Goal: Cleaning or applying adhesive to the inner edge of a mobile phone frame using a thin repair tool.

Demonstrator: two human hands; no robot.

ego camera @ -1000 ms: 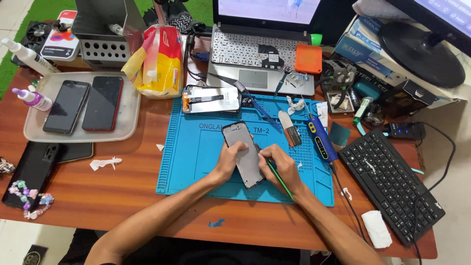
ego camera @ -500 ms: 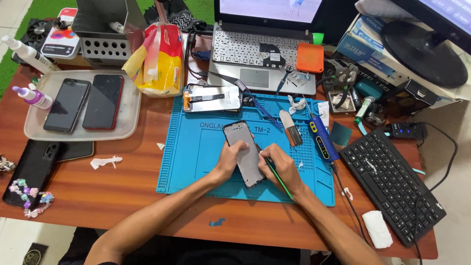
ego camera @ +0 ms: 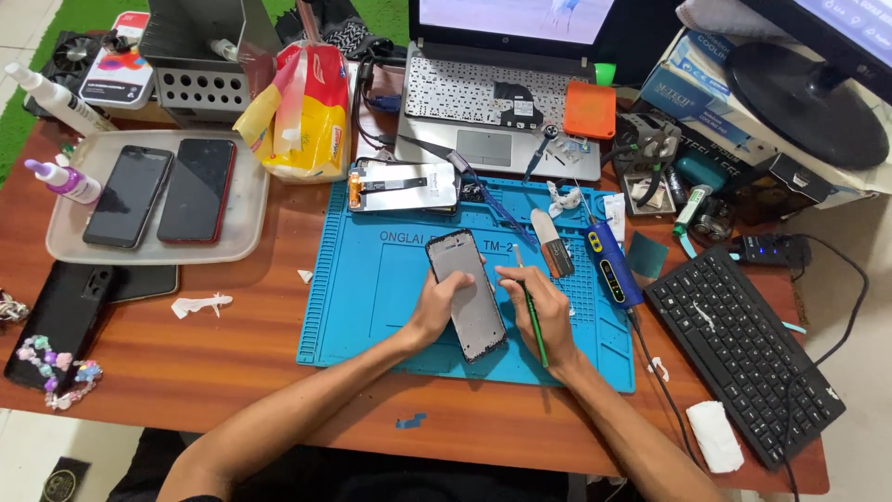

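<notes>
left hand (ego camera: 435,302) clamps the phone frame's (ego camera: 467,294) left edge, pinning it flat mid blue mat (ego camera: 358,297) so it can't slide | right hand (ego camera: 544,311) fingers closed pen-style on green tool (ego camera: 531,311), tip at the frame's right edge | spare phones parked in tray (ego camera: 243,244), table's left side

Between the hands lies a grey phone frame (ego camera: 467,294) with a black rim, on a blue repair mat (ego camera: 372,297); the right hand's tool (ego camera: 532,316) is green, the table (ego camera: 242,344) beneath reddish-brown wood.
</notes>
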